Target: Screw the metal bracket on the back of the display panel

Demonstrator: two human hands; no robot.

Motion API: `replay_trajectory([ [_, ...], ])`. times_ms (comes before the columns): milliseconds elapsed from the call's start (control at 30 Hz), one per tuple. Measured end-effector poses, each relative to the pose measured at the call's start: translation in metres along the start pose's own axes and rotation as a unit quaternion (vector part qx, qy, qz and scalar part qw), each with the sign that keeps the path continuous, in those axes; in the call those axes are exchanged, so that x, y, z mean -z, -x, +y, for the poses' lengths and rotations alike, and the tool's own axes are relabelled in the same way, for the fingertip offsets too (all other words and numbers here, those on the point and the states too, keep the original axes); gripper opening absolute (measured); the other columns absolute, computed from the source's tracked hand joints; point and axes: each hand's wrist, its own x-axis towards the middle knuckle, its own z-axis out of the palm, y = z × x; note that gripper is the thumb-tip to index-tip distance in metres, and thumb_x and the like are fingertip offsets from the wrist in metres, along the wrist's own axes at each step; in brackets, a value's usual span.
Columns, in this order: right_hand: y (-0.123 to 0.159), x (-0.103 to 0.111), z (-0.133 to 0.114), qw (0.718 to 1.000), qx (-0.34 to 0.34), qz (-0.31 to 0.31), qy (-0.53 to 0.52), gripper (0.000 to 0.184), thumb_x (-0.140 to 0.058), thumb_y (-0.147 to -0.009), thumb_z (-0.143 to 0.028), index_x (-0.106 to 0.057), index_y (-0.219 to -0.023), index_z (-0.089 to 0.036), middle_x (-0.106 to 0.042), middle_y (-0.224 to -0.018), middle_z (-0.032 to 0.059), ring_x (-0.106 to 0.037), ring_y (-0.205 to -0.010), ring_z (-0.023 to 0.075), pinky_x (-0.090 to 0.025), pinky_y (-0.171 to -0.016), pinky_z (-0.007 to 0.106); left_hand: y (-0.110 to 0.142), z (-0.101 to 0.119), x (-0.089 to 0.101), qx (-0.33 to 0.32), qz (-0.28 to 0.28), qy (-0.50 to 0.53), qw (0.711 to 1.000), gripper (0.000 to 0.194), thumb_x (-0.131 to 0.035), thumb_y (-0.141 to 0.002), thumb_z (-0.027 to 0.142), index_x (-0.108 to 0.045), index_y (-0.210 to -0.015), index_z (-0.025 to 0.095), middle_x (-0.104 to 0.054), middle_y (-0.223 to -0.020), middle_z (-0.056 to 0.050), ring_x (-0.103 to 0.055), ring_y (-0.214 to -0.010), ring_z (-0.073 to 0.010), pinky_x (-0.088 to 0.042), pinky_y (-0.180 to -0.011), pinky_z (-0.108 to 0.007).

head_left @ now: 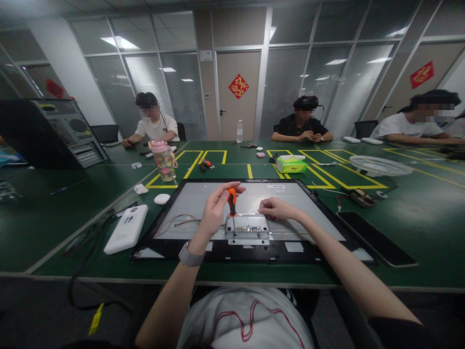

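A monitor panel (pixel 203 195) with a black frame lies flat on the green table in front of me. Near its front edge sits a metal bracket (pixel 250 224) with video ports. My left hand (pixel 215 206) is closed around an orange and black screwdriver (pixel 232 201), held upright with its shaft down at the bracket's left side. At the bracket's back right corner is my right hand (pixel 278 208), its fingers pinched together low over the panel. Whatever those fingertips hold, if anything, is too small to make out. Thin wires (pixel 187 220) run leftward from the bracket.
Left of the panel lie a white power bank (pixel 127 229), a round white case (pixel 162 198) and black cables. A pink bottle (pixel 162 162), a green tissue pack (pixel 291 164) and a white fan grille (pixel 379 166) stand beyond. A black phone (pixel 376 237) lies right. Several people sit opposite.
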Motion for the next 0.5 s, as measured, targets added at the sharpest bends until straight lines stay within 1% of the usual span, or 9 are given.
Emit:
replay_trajectory([
  [67, -0.0004, -0.0001, 0.0010, 1.000, 0.005, 0.000, 0.000, 0.034, -0.053, -0.079, -0.049, -0.051, -0.074, -0.015, -0.048, -0.054, -0.0041, -0.043, -0.043, 0.0070, -0.038, -0.040, 0.019, 0.0002, 0.0002, -0.0002, 0.001, -0.007, 0.001, 1.000, 0.030, -0.046, -0.090, 0.033, -0.062, -0.111, 0.017, -0.067, -0.100, -0.010, -0.060, -0.096, -0.0194, -0.044, -0.088, -0.033],
  [133, -0.0009, -0.0002, 0.0025, 1.000, 0.008, -0.001, -0.003, 0.034, -0.053, -0.079, -0.049, -0.051, -0.073, -0.015, -0.048, -0.053, -0.0044, -0.043, -0.042, 0.0069, -0.037, -0.040, 0.019, 0.0000, 0.0007, 0.0001, 0.001, 0.001, -0.017, 1.000, 0.028, -0.051, -0.087, 0.033, -0.063, -0.107, 0.017, -0.066, -0.096, -0.009, -0.060, -0.093, -0.0190, -0.045, -0.086, -0.032],
  [233, -0.0016, -0.0003, 0.0042, 1.000, 0.015, -0.001, -0.006, 0.035, -0.054, -0.079, -0.049, -0.051, -0.072, -0.015, -0.048, -0.053, -0.0043, -0.043, -0.042, 0.0068, -0.036, -0.040, 0.019, -0.0010, 0.0023, 0.0008, -0.017, 0.022, -0.069, 0.997, 0.018, -0.064, -0.079, 0.030, -0.066, -0.091, 0.018, -0.062, -0.088, -0.005, -0.057, -0.081, -0.0149, -0.045, -0.076, -0.026],
  [300, -0.0016, -0.0003, 0.0042, 1.000, 0.018, 0.001, -0.006, 0.035, -0.054, -0.079, -0.049, -0.051, -0.073, -0.015, -0.049, -0.054, -0.0040, -0.043, -0.043, 0.0067, -0.036, -0.040, 0.019, -0.0020, 0.0032, 0.0014, -0.038, 0.038, -0.092, 0.994, 0.013, -0.067, -0.075, 0.028, -0.066, -0.082, 0.017, -0.057, -0.084, -0.003, -0.054, -0.076, -0.0127, -0.044, -0.072, -0.024],
  [367, -0.0012, -0.0003, 0.0032, 1.000, 0.013, 0.002, -0.005, 0.035, -0.054, -0.078, -0.050, -0.052, -0.073, -0.015, -0.049, -0.054, -0.0039, -0.043, -0.043, 0.0069, -0.037, -0.040, 0.019, -0.0026, 0.0030, 0.0020, -0.049, 0.050, -0.097, 0.993, 0.014, -0.061, -0.079, 0.030, -0.067, -0.081, 0.017, -0.056, -0.084, -0.004, -0.053, -0.075, -0.0131, -0.044, -0.071, -0.025],
  [433, -0.0006, -0.0002, 0.0016, 1.000, 0.008, 0.002, -0.004, 0.036, -0.054, -0.078, -0.050, -0.052, -0.073, -0.015, -0.049, -0.053, -0.0039, -0.044, -0.043, 0.0072, -0.037, -0.040, 0.020, -0.0027, 0.0017, 0.0025, -0.042, 0.047, -0.082, 0.995, 0.024, -0.049, -0.086, 0.031, -0.068, -0.088, 0.017, -0.058, -0.088, -0.006, -0.055, -0.079, -0.0153, -0.044, -0.074, -0.027],
  [500, -0.0001, -0.0001, 0.0002, 1.000, 0.007, 0.002, -0.002, 0.036, -0.054, -0.078, -0.051, -0.052, -0.072, -0.015, -0.049, -0.053, -0.0039, -0.044, -0.043, 0.0075, -0.037, -0.041, 0.020, -0.0025, 0.0000, 0.0027, -0.026, 0.041, -0.055, 0.997, 0.030, -0.042, -0.089, 0.030, -0.068, -0.096, 0.016, -0.061, -0.093, -0.007, -0.057, -0.086, -0.0176, -0.044, -0.079, -0.029],
])
